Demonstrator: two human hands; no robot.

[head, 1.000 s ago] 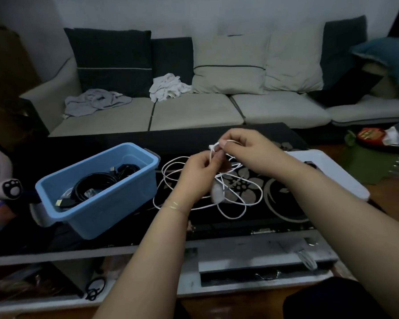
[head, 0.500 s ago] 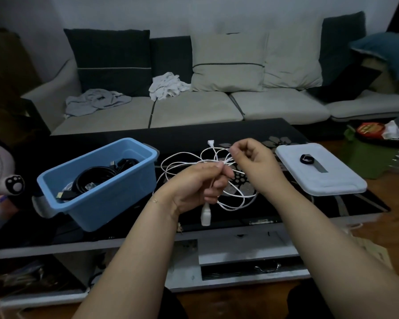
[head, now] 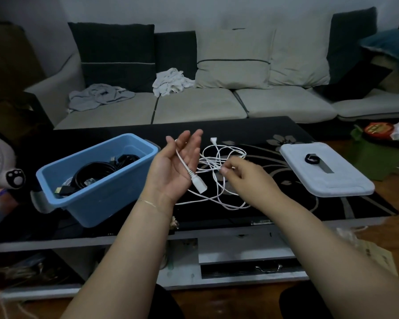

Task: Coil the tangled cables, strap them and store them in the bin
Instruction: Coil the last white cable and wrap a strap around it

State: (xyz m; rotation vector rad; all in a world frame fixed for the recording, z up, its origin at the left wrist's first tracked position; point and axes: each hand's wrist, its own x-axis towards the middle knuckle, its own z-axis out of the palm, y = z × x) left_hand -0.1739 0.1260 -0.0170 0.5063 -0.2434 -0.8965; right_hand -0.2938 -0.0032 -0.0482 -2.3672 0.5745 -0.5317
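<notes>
A tangled white cable [head: 219, 178] lies in loose loops on the black coffee table [head: 251, 132]. My left hand [head: 175, 166] is palm up with straight fingers, and one end of the cable runs across the palm, its white plug [head: 199, 186] hanging off the heel of the hand. My right hand [head: 242, 173] pinches a strand of the tangle between thumb and fingers. The blue bin [head: 95, 180] stands to the left and holds coiled black cables [head: 95, 174]. A black strap [head: 312, 159] lies on the white lid [head: 327, 178] at the right.
A sofa [head: 200, 107] with cushions and crumpled cloths runs behind the table. A white fan [head: 0, 166] stands at the far left. A green box with clutter [head: 376, 153] sits on the floor at the right. Shelves and a drawer lie under the tabletop.
My left hand has opened from a curled grip to a flat upturned palm and moved left. My right hand has dropped lower and to the right, drawing a strand away.
</notes>
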